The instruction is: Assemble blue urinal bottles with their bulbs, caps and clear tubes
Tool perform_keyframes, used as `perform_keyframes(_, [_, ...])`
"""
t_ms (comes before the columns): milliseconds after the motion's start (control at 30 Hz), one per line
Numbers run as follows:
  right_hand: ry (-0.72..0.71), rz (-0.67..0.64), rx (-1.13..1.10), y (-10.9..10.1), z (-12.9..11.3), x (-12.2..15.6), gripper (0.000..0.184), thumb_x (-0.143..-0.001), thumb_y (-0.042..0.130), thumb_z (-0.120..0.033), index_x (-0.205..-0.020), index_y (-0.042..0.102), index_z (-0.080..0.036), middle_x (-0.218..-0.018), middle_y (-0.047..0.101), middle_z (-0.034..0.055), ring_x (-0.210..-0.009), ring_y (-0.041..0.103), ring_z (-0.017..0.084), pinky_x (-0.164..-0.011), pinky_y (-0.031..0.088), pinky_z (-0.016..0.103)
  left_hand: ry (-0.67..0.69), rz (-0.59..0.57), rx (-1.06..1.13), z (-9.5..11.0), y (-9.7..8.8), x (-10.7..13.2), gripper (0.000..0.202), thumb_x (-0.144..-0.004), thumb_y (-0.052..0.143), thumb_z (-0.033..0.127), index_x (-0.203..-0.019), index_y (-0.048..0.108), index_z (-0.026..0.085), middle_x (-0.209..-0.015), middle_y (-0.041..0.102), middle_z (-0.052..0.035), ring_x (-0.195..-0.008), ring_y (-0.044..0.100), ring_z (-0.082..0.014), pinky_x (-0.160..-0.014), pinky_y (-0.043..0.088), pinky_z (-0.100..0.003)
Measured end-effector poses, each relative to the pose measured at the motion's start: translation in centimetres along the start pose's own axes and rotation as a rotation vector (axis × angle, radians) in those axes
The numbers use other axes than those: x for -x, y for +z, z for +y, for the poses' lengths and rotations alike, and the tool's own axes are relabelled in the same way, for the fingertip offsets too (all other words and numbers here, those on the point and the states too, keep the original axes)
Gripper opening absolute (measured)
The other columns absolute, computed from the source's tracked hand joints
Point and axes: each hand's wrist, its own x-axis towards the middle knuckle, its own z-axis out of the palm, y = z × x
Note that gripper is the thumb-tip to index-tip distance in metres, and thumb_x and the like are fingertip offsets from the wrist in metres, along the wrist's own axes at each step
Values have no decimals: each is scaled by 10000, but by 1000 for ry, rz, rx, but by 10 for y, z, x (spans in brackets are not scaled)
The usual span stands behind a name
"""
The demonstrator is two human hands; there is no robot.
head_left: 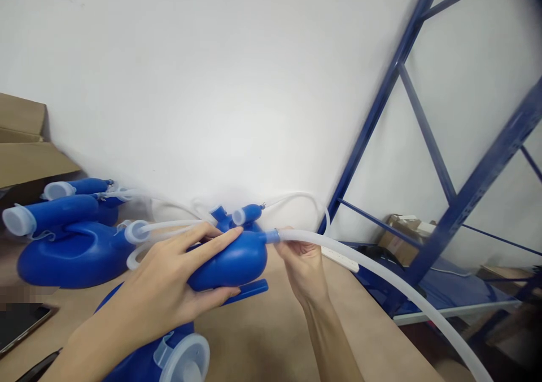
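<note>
Your left hand (169, 291) lies over a blue plastic vessel (231, 260), fingers (212, 241) spread long across its rounded top and the thumb pressed against its underside, so the body is gripped between them above the middle of the bench (271, 337). Your right hand (302, 263) is just beside the vessel's narrow blue spout (271, 237), its fingers pinching the end of a translucent white tube (381, 272) right where the tube meets the spout. From there the tube runs off past the right edge of the bench and down toward the lower right, in front of a blue steel rack (444, 161) that stands against the white wall.

Near the left edge of the bench lie more blue vessels (68, 241) of the same kind, with white caps and thin white tubing looped among them. Another one, with a wide white cap (190, 359), sits at the near edge, under your left forearm. A small blue piece with a white end (248, 214) rests behind the held vessel, close to the wall. A dark phone (21, 325) lies at the near left corner, and brown cardboard boxes (25, 144) stand beyond the left edge.
</note>
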Motion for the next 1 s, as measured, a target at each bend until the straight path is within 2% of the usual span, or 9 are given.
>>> perform_keyframes(133, [-3,43,34,3,0,1,276,-735,936,-348,-997,851,-322,-959,838,13,-975,763,208,-918,616,330,-21,-2,-15,-2,2,0,687,-913,709,432,-1553,458,424,-1334,644,-75,-1019,729,-300,-866,621,-454])
perform_keyframes(333, [-3,35,139,5,-3,2,293,-772,907,-376,-1040,845,-275,-1043,836,64,-1001,773,243,-952,624,392,-42,-20,-57,-6,4,2,691,-905,721,450,-1549,474,413,-1372,623,-90,-1030,724,-317,-870,616,-474])
perform_keyframes(467, [31,9,154,8,-5,3,325,-793,890,-372,-1092,824,-262,-1013,836,60,-980,775,233,-918,634,370,-24,-12,-36,-5,7,1,710,-909,724,430,-1559,438,423,-1354,629,-86,-1054,717,-320,-905,607,-492])
perform_keyframes(567, [32,13,131,12,-6,4,300,-804,884,-343,-1085,815,-267,-1001,831,47,-963,775,223,-868,643,344,-14,-3,-8,-2,7,-1,739,-904,738,408,-1566,410,443,-1319,641,-73,-1049,720,-315,-917,606,-497])
perform_keyframes(733, [40,46,59,15,-1,5,280,-776,903,-374,-1008,816,-244,-1020,824,62,-996,766,237,-880,633,346,-31,-7,15,2,4,-5,745,-898,752,397,-1561,417,446,-1301,643,-67,-1009,725,-300,-901,612,-481])
perform_keyframes(900, [53,121,-91,20,12,4,283,-767,907,-396,-982,814,-238,-1007,818,60,-1022,744,216,-995,569,347,-48,21,16,4,8,-4,741,-890,751,376,-1557,432,423,-1274,661,-67,-1016,718,-305,-893,615,-476])
perform_keyframes(1000, [68,125,-93,22,16,5,309,-762,910,-386,-1006,809,-226,-1033,813,73,-1051,738,224,-1047,539,363,-50,31,-5,4,11,-4,718,-889,744,373,-1546,455,403,-1274,670,-69,-1009,718,-304,-908,609,-486])
